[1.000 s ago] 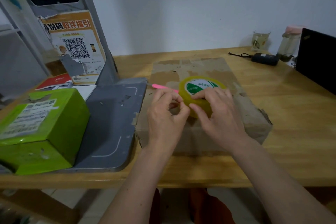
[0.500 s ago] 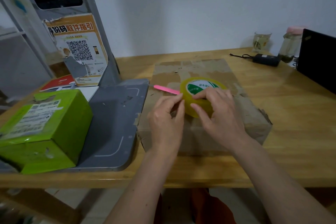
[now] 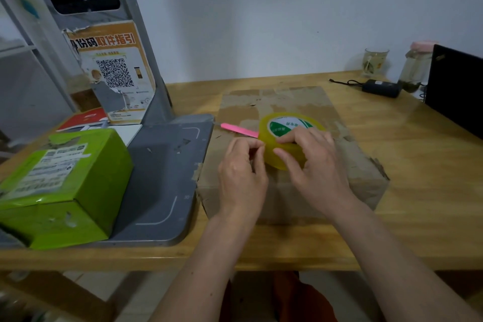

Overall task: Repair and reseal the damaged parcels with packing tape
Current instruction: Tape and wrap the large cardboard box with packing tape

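Observation:
A worn brown cardboard parcel (image 3: 287, 104) lies flat on the wooden table (image 3: 418, 165). On top of it stands a yellowish roll of packing tape (image 3: 287, 127) with a green and white core label. My right hand (image 3: 311, 162) grips the roll from the near side, fingers curled over its rim. My left hand (image 3: 241, 167) has its fingertips pinched together against the roll's left edge; whether a tape end is between them is hidden. A pink cutter (image 3: 239, 130) lies on the parcel just left of the roll. A green parcel (image 3: 65, 185) sits at the left.
A grey scale platform (image 3: 162, 178) with an upright post (image 3: 146, 60) and a QR poster (image 3: 115, 73) fills the left side. At the back right stand a glass (image 3: 375, 61), a jar (image 3: 415, 70), a black adapter (image 3: 380, 87) and a black laptop (image 3: 457, 89).
My left hand's fingers, straight along the roll half a second ago, have curled back into a pinch at its left edge. The right hand and the roll have hardly moved.

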The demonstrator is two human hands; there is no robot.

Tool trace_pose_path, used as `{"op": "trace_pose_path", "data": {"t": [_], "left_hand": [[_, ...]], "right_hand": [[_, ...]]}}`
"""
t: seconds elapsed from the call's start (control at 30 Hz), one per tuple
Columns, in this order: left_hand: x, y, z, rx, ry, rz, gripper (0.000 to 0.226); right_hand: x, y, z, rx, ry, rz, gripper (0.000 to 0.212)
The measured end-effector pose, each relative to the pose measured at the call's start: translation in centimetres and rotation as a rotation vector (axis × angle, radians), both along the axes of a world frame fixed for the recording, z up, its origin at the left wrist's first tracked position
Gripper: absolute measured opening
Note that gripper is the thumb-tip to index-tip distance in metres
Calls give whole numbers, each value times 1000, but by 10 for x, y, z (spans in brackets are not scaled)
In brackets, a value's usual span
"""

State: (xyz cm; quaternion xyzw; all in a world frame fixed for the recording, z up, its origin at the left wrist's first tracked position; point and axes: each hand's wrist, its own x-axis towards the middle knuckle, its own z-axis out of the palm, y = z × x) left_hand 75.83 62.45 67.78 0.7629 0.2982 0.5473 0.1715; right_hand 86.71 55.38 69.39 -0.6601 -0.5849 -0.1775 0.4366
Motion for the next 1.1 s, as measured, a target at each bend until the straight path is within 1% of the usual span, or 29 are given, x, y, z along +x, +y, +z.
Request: {"op": "trace_pose_path", "data": {"t": [0.07, 0.13, 0.17, 0.23, 0.3, 0.37, 0.47, 0.53, 0.6, 0.67, 0.77, 0.8, 0.9, 0.93, 1.03, 1.1], "left_hand": [[1, 0, 2, 20, -5, -2, 7], [1, -1, 4, 18, -12, -8, 7], [0, 0, 6, 10, -9, -16, 8], [0, 1, 9, -10, -12, -25, 10], [1, 2, 14, -24, -25, -24, 11], [4, -1, 22, 1, -38, -29, 9], [9, -6, 34, 150, -70, -17, 3], [11, -8, 39, 189, -74, -13, 3], [11, -12, 40, 160, -53, -29, 6], [9, -15, 43, 124, -23, -58, 10], [4, -18, 51, -7, 40, -114, 15], [2, -20, 52, -34, 63, -136, 15], [-1, -39, 53, -34, 145, -222, 16], [-2, -42, 54, -66, 141, -238, 18], [-8, -31, 66, -306, 88, -258, 14], [-9, -25, 71, -408, 73, -293, 6]], "right_hand": [[1, 0, 1, -8, 27, 15, 13], [2, -1, 2, -39, 41, 29, 19], [3, -3, 4, -74, 34, 22, 27], [8, -9, 7, -164, -22, -32, 51], [12, -15, 9, -232, -89, -84, 64], [17, -20, 13, -222, -118, -77, 65], [22, -27, 26, -190, -126, -6, 60], [26, -30, 33, -198, -165, -1, 60], [31, -32, 40, -209, -202, 10, 60], [34, -35, 44, -234, -151, 51, 59], [33, -36, 46, -266, -88, 78, 57], [32, -34, 46, -268, -92, 65, 57], [36, -30, 50, -298, -118, -53, 58], [38, -30, 51, -310, -140, -74, 57], [35, -30, 51, -280, -204, -91, 60], [34, -27, 47, -249, -216, -100, 59]]}}
